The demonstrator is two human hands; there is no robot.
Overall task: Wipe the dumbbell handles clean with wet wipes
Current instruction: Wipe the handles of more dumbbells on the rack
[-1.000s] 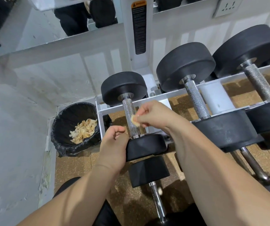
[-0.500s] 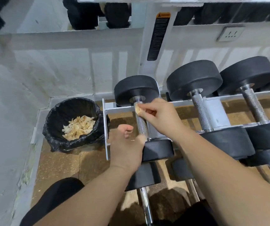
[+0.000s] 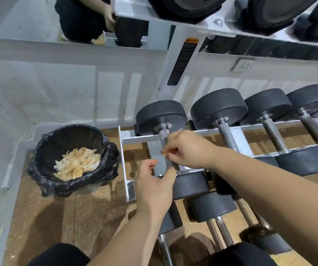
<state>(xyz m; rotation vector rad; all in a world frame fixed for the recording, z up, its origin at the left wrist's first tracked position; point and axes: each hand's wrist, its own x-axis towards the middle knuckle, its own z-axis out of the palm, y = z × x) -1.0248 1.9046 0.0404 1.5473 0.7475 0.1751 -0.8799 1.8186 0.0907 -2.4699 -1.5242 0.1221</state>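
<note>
Head view: right hand (image 3: 190,150) pinches wipe (image 3: 163,154) on handle (image 3: 164,138); left hand (image 3: 154,187) loose, thumb touching handle base.

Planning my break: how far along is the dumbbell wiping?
Done: used wipes lie in the bin, so some wiping happened. In hand: the right hand pinches a wipe against the leftmost dumbbell's handle. Left: possibly the neighbouring handles; their cleanliness isn't visible.

It was a gym's weight area: a white tiered dumbbell rack (image 3: 140,138) carried rows of black round-headed dumbbells (image 3: 218,110) with knurled steel handles (image 3: 228,136), before a wall mirror (image 3: 29,16), on speckled flooring (image 3: 96,204).
</note>
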